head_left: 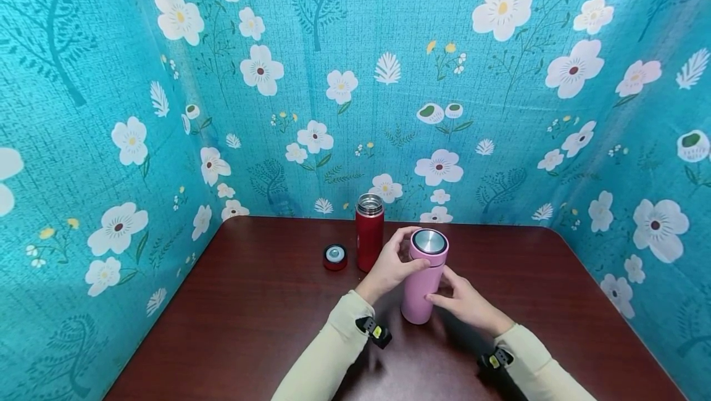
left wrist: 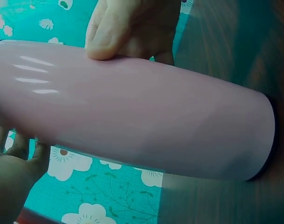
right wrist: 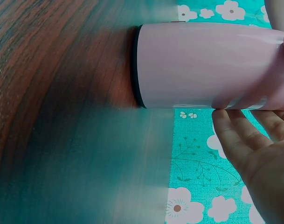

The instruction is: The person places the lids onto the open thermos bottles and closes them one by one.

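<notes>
A pink thermos bottle (head_left: 420, 293) with a silver-topped lid (head_left: 429, 242) stands on the dark wood table between both hands. My left hand (head_left: 393, 264) grips it high up, thumb across the lid and fingers round its far side. Lower down, my right hand (head_left: 465, 304) holds the pink body, the thumb on its near side. In the left wrist view the right hand (left wrist: 132, 30) lies against the bottle's side. The black base ring (right wrist: 138, 67) shows against the table in the right wrist view.
Just behind the left hand stands a red thermos bottle (head_left: 370, 234) with an uncovered steel mouth. Its red cap (head_left: 335, 258) lies to the left, inner side up. A blue flowered cloth (head_left: 355, 111) hangs round the back and sides of the table (head_left: 266, 308).
</notes>
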Tool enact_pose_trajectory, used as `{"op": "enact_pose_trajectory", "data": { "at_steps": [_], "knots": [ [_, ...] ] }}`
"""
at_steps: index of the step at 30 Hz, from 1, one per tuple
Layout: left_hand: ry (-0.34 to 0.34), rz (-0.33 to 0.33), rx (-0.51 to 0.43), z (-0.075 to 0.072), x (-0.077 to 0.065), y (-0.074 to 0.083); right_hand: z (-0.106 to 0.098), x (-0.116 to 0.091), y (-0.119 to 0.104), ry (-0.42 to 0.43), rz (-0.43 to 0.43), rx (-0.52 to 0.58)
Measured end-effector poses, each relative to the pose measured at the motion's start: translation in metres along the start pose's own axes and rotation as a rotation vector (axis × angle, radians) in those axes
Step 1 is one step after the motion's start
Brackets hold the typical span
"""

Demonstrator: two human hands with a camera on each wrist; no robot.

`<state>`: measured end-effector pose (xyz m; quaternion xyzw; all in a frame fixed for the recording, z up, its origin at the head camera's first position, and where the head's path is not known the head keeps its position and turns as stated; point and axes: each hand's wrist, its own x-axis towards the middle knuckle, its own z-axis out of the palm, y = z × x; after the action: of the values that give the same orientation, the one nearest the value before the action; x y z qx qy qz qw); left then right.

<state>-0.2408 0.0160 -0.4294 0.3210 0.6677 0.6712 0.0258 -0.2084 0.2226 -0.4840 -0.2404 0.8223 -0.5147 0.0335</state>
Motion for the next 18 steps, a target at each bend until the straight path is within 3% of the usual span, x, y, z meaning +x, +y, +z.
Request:
{"op": "enact_pose_trajectory", "data": {
  "at_steps": [8,12,15,18],
  "knots": [
    [-0.057,-0.009,-0.01,-0.006,-0.002,-0.003,0.0,0.0,-0.002,-0.005,0.037,0.003],
    [-0.108,-0.016,-0.018,-0.009,-0.005,0.01,0.0,0.001,-0.003,-0.005,0.03,-0.004],
    [-0.106,0.005,0.01,-0.009,-0.004,0.012,0.0,0.001,-0.002,-0.008,0.005,-0.004],
    [-0.062,0.035,0.068,-0.006,-0.001,0.002,0.001,0.001,-0.001,-0.009,-0.031,-0.008]
  ]
}}
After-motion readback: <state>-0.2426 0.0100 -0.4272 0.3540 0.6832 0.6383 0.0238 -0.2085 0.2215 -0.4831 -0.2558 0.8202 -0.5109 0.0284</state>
